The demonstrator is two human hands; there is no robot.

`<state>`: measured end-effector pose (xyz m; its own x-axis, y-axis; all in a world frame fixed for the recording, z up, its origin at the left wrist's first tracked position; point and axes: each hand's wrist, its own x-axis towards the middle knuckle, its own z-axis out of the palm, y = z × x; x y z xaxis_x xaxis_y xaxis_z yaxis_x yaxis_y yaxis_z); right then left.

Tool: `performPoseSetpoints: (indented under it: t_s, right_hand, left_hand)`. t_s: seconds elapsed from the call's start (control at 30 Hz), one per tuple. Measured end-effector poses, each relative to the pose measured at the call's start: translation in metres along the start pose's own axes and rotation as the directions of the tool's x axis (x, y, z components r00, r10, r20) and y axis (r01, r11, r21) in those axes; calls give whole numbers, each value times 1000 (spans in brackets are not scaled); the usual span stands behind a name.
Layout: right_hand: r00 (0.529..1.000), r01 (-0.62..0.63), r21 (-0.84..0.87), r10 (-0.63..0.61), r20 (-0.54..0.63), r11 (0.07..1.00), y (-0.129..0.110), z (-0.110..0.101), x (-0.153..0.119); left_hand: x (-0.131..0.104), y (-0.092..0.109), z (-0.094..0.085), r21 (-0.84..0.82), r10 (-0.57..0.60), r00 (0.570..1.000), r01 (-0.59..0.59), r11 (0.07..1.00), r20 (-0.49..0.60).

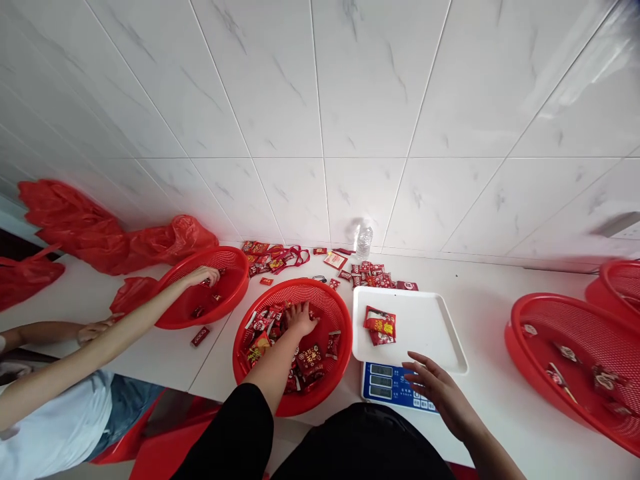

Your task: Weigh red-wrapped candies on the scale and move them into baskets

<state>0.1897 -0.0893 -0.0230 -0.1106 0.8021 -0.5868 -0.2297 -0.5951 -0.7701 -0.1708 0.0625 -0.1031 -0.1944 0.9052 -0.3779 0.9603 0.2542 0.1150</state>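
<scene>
My left hand (301,321) reaches into the middle red basket (337,303), fingers spread over small red snack packets (310,360). Nothing is visibly gripped by it. Above the scale's blue keypad (397,387), near the front edge of the white tray (447,347), my right hand (433,387) hovers with its fingers apart and nothing in them. Red packets with a yellow patch (381,323) lie overlapping on the left part of the tray.
A person's arm (150,310) at the left reaches into another red basket (233,267). Red baskets (520,310) holding packets stand at the right. Along the wall are a clear bottle (365,240), loose packets (373,275) and red bags (173,241).
</scene>
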Motion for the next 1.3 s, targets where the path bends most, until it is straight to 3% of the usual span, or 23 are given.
performPoseSetpoints:
  t_s: [0.13,0.2,0.37,0.47,0.53,0.8,1.03,1.3]
  right_hand:
    - [1000,3,-15,-3,14,1000,0,5,3]
    - [1000,3,-28,-2,24,1000,0,6,4]
    - [999,8,-54,-6,34,999,0,8,4]
    - [999,9,-57,-7,34,998,-2,9,3]
    - [1000,6,-62,-5,23,998,-4,12,3]
    - [999,22,-76,-19,40,997,-4,13,2]
    - [999,9,-97,-4,44,995,0,9,4]
    - [997,22,-97,-14,82,995,3,7,7]
  left_hand:
    - [-16,18,9,-115,214,975,-207,971,54]
    - [-28,27,17,-249,269,959,-240,938,91]
    - [-53,41,35,-524,136,986,-65,849,98]
    - [-65,41,37,-760,72,970,135,636,233]
    - [-73,41,34,-834,119,930,248,493,347]
    - [-81,52,16,-832,268,813,404,379,517]
    - [-67,51,21,-697,261,646,660,282,717]
    - [-68,57,12,-693,359,599,672,262,716]
